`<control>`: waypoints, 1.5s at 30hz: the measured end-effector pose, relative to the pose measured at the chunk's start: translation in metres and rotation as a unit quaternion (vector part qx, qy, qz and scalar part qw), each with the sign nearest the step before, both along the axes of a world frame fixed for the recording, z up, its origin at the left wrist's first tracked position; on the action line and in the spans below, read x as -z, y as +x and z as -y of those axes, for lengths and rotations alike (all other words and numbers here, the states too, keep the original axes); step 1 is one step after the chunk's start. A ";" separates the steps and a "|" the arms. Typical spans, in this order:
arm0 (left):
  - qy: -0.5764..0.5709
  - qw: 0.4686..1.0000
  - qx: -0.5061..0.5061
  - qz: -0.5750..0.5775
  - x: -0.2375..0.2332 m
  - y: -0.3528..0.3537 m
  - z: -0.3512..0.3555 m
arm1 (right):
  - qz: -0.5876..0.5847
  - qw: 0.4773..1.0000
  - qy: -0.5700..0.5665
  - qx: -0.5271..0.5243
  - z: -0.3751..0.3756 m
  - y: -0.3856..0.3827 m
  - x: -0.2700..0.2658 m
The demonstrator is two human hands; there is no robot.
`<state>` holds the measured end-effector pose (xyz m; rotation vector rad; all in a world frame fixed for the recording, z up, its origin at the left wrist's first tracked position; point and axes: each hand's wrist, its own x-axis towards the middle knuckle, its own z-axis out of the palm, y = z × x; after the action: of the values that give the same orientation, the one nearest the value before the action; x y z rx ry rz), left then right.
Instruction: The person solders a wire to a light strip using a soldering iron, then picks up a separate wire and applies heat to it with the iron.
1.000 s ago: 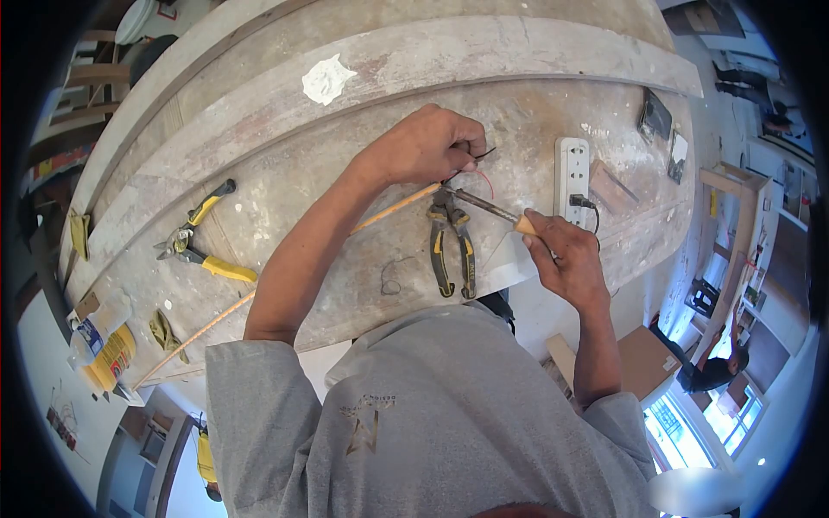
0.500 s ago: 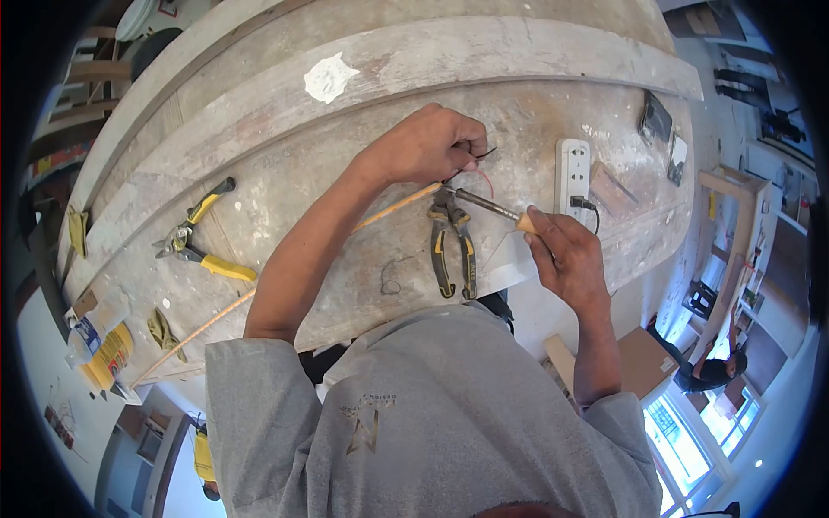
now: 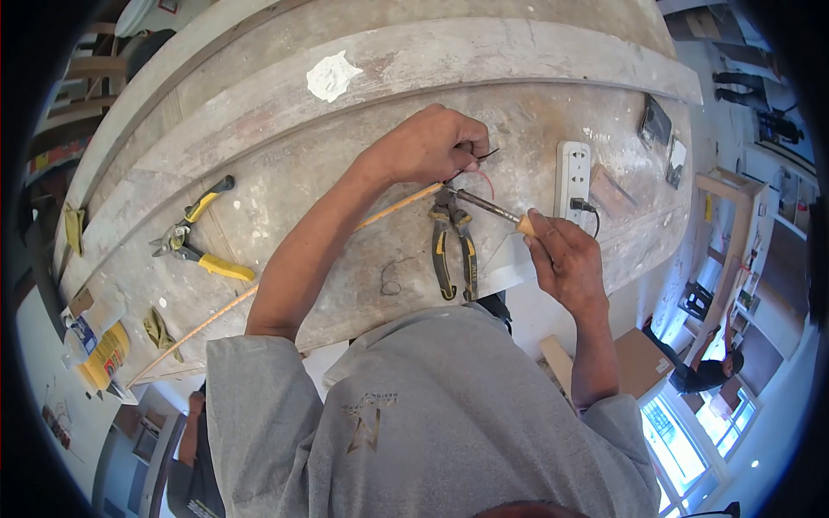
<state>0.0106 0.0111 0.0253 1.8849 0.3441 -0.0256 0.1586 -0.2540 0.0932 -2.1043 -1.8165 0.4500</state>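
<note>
My right hand (image 3: 566, 263) grips a soldering iron (image 3: 490, 207) by its light wooden handle. The iron's metal shaft points left, its tip at the jaws of the combination pliers (image 3: 453, 246). Those pliers lie on the worktable, black and yellow handles toward me, their jaws at the end of a thin orange strip (image 3: 390, 212). My left hand (image 3: 445, 142) is closed in a pinch on a thin black wire (image 3: 489, 155) just above the jaws. A fine red wire (image 3: 490, 183) curves beside the fingertips.
On the worktable (image 3: 518, 121) a white power strip (image 3: 572, 173) stands right, with a black plug (image 3: 583, 205) in it. Yellow-handled snips (image 3: 194, 242) lie left. A yellow-labelled container (image 3: 104, 350) is at the left edge. A person (image 3: 712, 367) works far right; another (image 3: 186, 466) is lower left.
My hands and the soldering iron hold nearly the same place. At lower left, a person in yellow is gone from view and a person in dark clothing has appeared.
</note>
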 end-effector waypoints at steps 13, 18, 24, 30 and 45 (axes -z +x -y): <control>0.009 1.000 -0.004 0.016 0.001 -0.002 0.001 | 0.010 1.000 -0.012 -0.004 -0.003 -0.002 -0.005; 0.015 1.000 -0.002 0.018 0.002 -0.002 0.001 | 0.013 1.000 -0.012 -0.003 -0.002 -0.003 -0.005; 0.021 1.000 0.000 0.021 0.004 -0.001 0.000 | 0.004 1.000 -0.021 -0.001 -0.003 -0.003 -0.006; 0.030 0.999 0.000 0.034 0.007 -0.001 0.001 | -0.002 0.999 -0.032 0.004 -0.003 -0.004 -0.006; 0.022 0.998 -0.005 0.051 0.012 -0.002 0.001 | -0.004 0.999 -0.042 0.007 -0.005 -0.006 -0.009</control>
<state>0.0082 0.0097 0.0137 1.9197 0.2847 0.0855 0.1522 -0.2493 0.1026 -2.1649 -1.8080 0.5383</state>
